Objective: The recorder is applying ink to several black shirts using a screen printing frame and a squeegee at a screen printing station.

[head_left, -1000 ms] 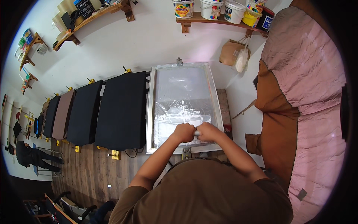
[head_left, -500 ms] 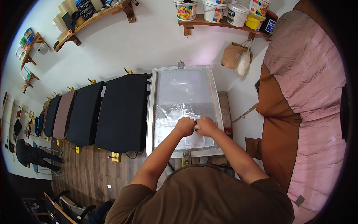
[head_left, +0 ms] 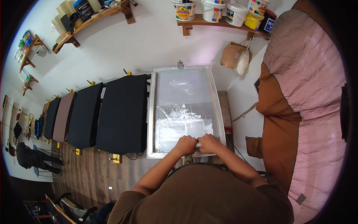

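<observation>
A large screen-printing frame (head_left: 150,112) with a pale metal border lies in front of me, its mesh (head_left: 181,87) looking wet and shiny on the near half. Close to the frame's near edge, my left hand (head_left: 186,145) and my right hand (head_left: 209,143) are side by side, both closed around a squeegee (head_left: 198,145). Only a short light piece of its handle shows between my fists; the rest is hidden under them. Both forearms reach forward from my body.
To the left runs a row of boards, among them a black-covered board (head_left: 123,112) and a brown one (head_left: 64,118). Buckets (head_left: 213,12) stand on a wall shelf (head_left: 220,22). A pink and brown cloth (head_left: 305,74) hangs at right. Far left, another person (head_left: 31,156) bends over.
Both hands have drawn the squeegee toward my body, from the lower part of the mesh to near the frame's near edge.
</observation>
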{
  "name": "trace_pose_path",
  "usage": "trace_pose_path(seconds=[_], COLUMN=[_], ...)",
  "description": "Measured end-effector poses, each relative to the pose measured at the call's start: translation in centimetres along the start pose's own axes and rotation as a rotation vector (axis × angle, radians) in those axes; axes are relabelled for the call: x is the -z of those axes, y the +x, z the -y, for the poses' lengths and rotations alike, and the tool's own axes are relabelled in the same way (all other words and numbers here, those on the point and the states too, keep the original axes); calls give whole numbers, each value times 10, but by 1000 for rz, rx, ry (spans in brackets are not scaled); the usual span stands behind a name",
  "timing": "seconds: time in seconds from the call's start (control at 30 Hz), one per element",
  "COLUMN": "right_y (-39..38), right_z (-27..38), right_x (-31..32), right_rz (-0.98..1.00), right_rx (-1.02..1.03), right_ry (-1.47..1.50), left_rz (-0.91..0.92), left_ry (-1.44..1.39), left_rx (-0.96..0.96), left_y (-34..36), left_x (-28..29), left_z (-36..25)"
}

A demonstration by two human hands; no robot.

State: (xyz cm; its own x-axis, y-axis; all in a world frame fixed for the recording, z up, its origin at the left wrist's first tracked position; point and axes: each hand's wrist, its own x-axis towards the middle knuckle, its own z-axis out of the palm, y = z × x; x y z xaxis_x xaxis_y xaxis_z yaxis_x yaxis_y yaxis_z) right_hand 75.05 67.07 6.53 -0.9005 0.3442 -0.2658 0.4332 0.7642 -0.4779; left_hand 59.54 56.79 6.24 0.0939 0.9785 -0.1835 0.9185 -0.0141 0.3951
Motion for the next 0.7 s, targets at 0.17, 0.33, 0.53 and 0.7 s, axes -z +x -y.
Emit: trace_pose_path(seconds=[0.17,0.33,0.53,0.7], right_y=[29,60,40,-2], right_z=[-5,-23,-21,0], right_x=[35,30,-13,-21], right_rz=[46,-192,-292,-200], right_rx=[44,37,11,25], right_ry=[30,-13,-37,-23], left_rz=[96,-136,-252,-218], left_ry=[6,100,88,49], left_rx=[54,71,-28,-41], left_y=[27,52,29,-10], left_x=[31,23,-5,-20], left_z=[18,42,32,2])
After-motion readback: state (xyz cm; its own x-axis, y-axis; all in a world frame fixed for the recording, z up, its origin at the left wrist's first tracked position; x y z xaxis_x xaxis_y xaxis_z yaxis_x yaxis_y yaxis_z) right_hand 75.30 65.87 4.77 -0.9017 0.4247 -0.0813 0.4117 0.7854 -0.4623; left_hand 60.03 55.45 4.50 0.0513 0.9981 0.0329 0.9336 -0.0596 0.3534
